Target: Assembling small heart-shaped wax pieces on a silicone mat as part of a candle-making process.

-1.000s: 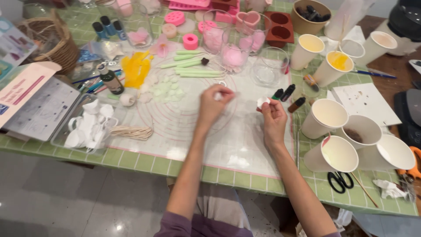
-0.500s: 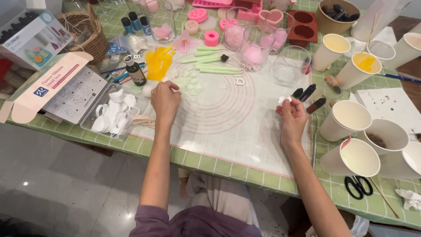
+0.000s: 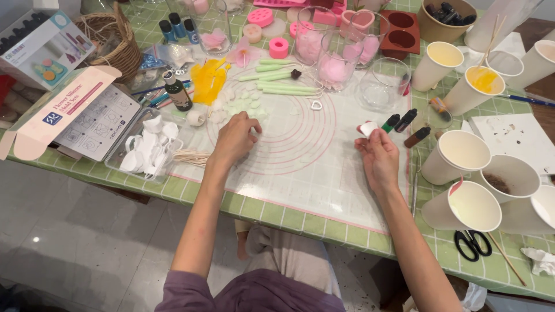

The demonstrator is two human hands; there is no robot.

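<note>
L hand curled narrow, fingertips on pale wax bits on mat. R hand pinches small white piece.

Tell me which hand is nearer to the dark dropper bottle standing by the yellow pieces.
Left. The left hand rests on the mat just right of the dark dropper bottle; the right hand is far across the mat, pinching a small white piece.
</note>
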